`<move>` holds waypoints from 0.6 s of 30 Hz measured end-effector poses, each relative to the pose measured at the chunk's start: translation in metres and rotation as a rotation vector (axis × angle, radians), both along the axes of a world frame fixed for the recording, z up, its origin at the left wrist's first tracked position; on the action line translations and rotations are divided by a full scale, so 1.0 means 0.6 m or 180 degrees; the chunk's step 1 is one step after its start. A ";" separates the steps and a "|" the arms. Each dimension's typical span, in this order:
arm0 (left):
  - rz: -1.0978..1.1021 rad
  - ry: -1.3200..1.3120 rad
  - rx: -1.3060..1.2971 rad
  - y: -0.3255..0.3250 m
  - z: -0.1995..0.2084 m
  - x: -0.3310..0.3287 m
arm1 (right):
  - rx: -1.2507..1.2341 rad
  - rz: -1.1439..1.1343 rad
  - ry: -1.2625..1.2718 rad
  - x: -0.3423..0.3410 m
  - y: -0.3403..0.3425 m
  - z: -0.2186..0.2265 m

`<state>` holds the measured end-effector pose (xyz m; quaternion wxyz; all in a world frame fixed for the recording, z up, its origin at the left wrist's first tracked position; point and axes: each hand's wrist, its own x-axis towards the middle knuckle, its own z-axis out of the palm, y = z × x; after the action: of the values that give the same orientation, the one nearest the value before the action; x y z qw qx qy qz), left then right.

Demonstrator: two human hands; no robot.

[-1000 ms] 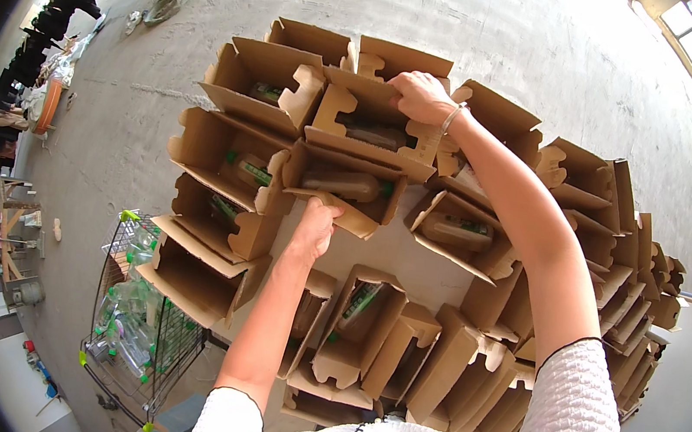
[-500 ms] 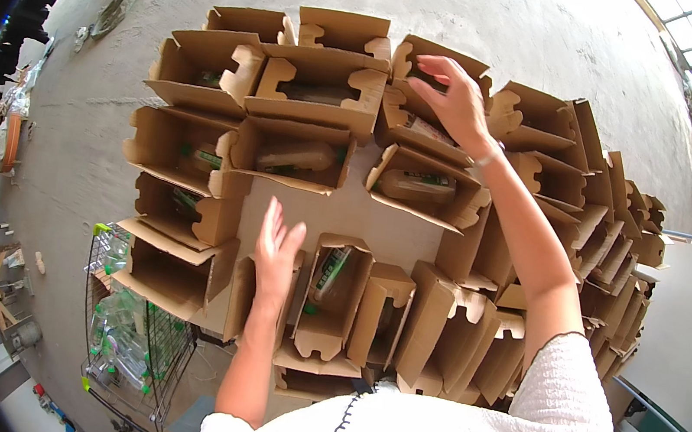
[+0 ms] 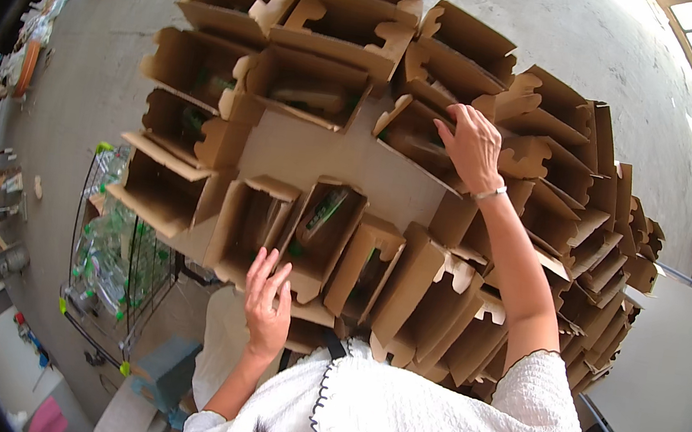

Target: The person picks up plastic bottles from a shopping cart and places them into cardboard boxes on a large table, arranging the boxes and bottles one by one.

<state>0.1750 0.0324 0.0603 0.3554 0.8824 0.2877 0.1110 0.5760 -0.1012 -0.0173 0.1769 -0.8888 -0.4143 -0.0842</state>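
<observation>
Open brown cardboard boxes with notched flaps stand around a bare pale surface (image 3: 344, 163). My right hand (image 3: 473, 150) is over the right end of a tilted box (image 3: 393, 122), with a clear plastic bottle (image 3: 420, 149) inside; its fingers are bent, the thumb apart, and nothing shows between them. My left hand (image 3: 267, 306) is open at the near end of an upright box (image 3: 233, 223), fingers spread by its edge. Beside that box, another box (image 3: 332, 254) contains a green-labelled bottle (image 3: 324, 213). Whether either hand presses on the cardboard is hard to tell.
More boxes (image 3: 552, 112) crowd the right side in rows, and others (image 3: 344, 28) stand at the back. A wire cart (image 3: 133, 275) full of clear bottles (image 3: 108, 263) with green caps is at the left. A pale panel (image 3: 661, 345) with a metal rail lies far right.
My right hand has come nearer from the back boxes to the tilted box. My left hand has moved down to the front box's near edge. The view has shifted and turned.
</observation>
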 end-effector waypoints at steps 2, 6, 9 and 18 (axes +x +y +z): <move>0.0229 0.0126 0.0193 -0.013 0.002 -0.020 | -0.1170 -0.0092 0.0095 0.001 -0.006 -0.040; 0.0493 0.0114 0.0465 -0.015 0.002 -0.055 | -0.1421 -0.0074 -0.0098 0.047 -0.030 -0.120; 0.0700 0.0082 0.0630 -0.009 0.004 -0.075 | -0.0929 -0.0200 -0.0131 0.042 -0.009 -0.123; 0.1259 0.0296 0.0932 0.053 -0.023 -0.109 | 0.0619 0.0145 -0.0071 -0.080 0.068 0.011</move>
<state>0.1098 0.0644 0.0464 0.1814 0.8552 0.4517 0.1782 0.5282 -0.0602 -0.0110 0.2596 -0.8568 -0.4262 -0.1299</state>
